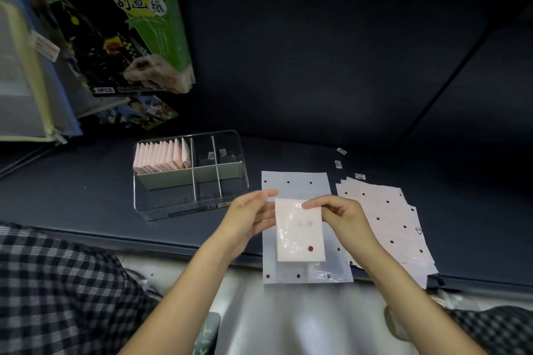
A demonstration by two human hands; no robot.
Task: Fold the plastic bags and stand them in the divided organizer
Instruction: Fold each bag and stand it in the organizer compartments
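A folded pale pink plastic bag with a dark red dot is held up between both hands above the shelf. My left hand supports its left edge with fairly straight fingers. My right hand pinches its top right corner. Under it lies a flat white dotted bag, its near end hanging over the shelf edge. The clear divided organizer stands to the left; several folded pink bags stand upright in its back left compartment.
A stack of flat dotted bags lies to the right, over the dark shelf's front edge. Small labels lie behind it. Leaning packages and zip pouches fill the left back. Checked trouser legs show below.
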